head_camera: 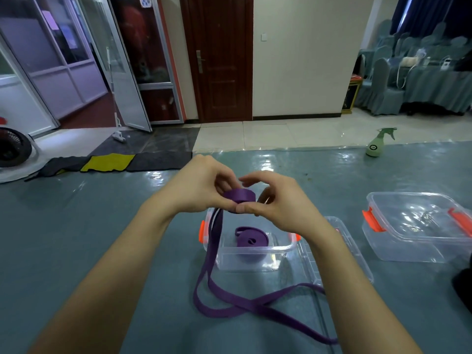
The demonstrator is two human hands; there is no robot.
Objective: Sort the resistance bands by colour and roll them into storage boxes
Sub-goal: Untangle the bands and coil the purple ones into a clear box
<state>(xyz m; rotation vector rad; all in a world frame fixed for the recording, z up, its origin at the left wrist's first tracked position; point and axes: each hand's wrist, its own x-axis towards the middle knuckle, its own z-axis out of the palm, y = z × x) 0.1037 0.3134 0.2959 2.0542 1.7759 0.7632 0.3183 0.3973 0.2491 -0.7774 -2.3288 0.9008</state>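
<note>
Mid-roll. My left grip (201,185) and right grip (278,200) are both closed round the purple band (240,195), holding its wound part as a flat coil in the air above the open box (255,250). Left fingers are curled over the far side. The right thumb pinches the near edge, with the forefinger arched over the top. Neither grip is holding anything else.

The loose tail (214,251) drops from the coil past the box's left rim and loops on the bench (102,213) in front of me, crossing itself once. A good length is not yet wound, so I'd say the job is about halfway. One rolled band (251,240), also purple, already lies in the box, so the colour matches. The lid (332,251) lies just right of the box. A second box (413,226) sits further right with its lid on; it looks empty, but the glare makes that hard to tell. A spray bottle (378,144) stands at the far edge.

To do it well:
- Keep the left pinch firm on the coil's core and feed with the right.
- Keep the edges flush so the coil doesn't cone out.
- Hold light tension on the tail.
- Watch the crossed loop, which may put a twist in the band, and flatten it before it reaches the coil.
- Don't let go until the coil is down in the box, or it may spring open.
</note>
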